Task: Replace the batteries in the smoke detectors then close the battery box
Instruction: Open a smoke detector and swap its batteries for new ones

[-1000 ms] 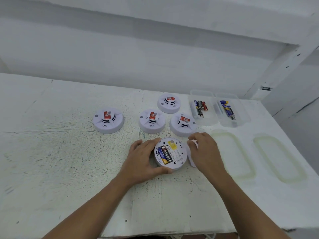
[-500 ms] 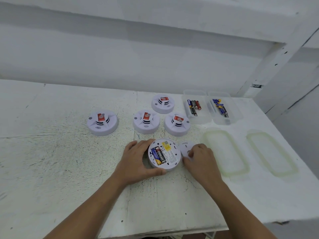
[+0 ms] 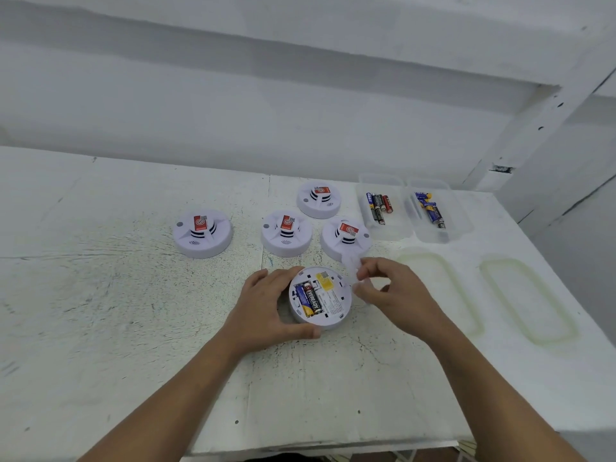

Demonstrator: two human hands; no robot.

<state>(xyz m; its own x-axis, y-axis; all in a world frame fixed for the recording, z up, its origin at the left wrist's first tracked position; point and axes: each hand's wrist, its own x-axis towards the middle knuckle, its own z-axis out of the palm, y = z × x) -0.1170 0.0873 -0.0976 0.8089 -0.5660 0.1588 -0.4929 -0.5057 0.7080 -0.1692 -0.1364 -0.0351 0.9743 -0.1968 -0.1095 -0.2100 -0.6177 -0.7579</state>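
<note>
Centre frame: upturned smoke detector (image 3: 320,296) on tabletop (image 3: 133,295), two batteries (image 3: 310,296) seated, cover off. Four other detectors (image 3: 286,233) above, face up, likely pending. Battery boxes (image 3: 376,228) upper right open, lids (image 3: 440,288) beside. Left hand (image 3: 266,308): grip wraps detector rim. Right hand (image 3: 396,295): grip pinches battery cover (image 3: 353,266) just right of detector.

left hand (image 3: 266,305) gripped the smoke detector (image 3: 333,303), fingers curled; right hand (image 3: 396,295) pinched the battery cover (image 3: 350,265), both forearms extended.
</note>
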